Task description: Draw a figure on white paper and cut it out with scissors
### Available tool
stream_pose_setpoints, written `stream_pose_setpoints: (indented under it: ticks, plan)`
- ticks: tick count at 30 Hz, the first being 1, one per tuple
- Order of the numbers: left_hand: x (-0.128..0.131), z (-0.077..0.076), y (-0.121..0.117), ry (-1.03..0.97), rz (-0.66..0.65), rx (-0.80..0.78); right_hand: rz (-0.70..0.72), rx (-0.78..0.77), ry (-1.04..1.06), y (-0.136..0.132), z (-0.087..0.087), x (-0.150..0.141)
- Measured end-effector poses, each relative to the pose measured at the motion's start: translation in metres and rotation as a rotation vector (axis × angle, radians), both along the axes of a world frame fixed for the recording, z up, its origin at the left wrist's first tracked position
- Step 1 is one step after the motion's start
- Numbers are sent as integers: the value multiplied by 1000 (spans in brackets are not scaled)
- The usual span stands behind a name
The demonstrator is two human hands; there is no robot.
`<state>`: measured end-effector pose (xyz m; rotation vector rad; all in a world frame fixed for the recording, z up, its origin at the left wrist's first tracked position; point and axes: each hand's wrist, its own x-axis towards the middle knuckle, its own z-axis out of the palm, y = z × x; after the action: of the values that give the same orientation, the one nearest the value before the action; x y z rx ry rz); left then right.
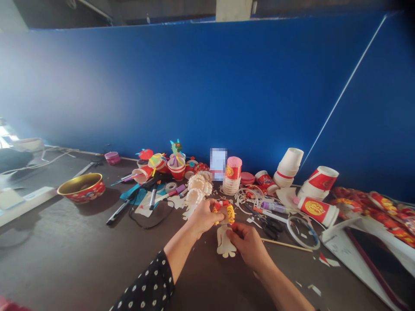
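My left hand (204, 219) is closed around a curved red and yellow paper piece (231, 214), with the thumb across its pale inner side. Directly below, a cream paper cutout (225, 242) with a scalloped lower end hangs over the dark table. Thumb and fingers of my right hand (249, 242) pinch this cutout at its upper right edge. Whether the two paper pieces are joined is hard to make out. Just beyond my left hand lies a row of cream scalloped paper shapes (198, 190).
Black scissors (272, 226), a wooden stick (288, 245) and a tape roll (303, 232) lie right of my hands. Paper cups (319, 211) stand and lie behind them. Markers (118, 214) and a red bowl with a gold inside (82, 190) are leftward. A blue partition (194, 86) borders the back.
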<state>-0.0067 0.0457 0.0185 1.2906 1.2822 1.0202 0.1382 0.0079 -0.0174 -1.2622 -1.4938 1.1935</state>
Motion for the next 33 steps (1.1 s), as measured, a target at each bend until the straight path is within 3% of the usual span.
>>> stream_pose_setpoints:
  ticks: [18,33]
  plan:
    - [7,0,-4,86,14,73,-22,-5,20,0,-1,-1]
    - [13,-11,-2,92,-29,99,-45,2,35,3,-4,1]
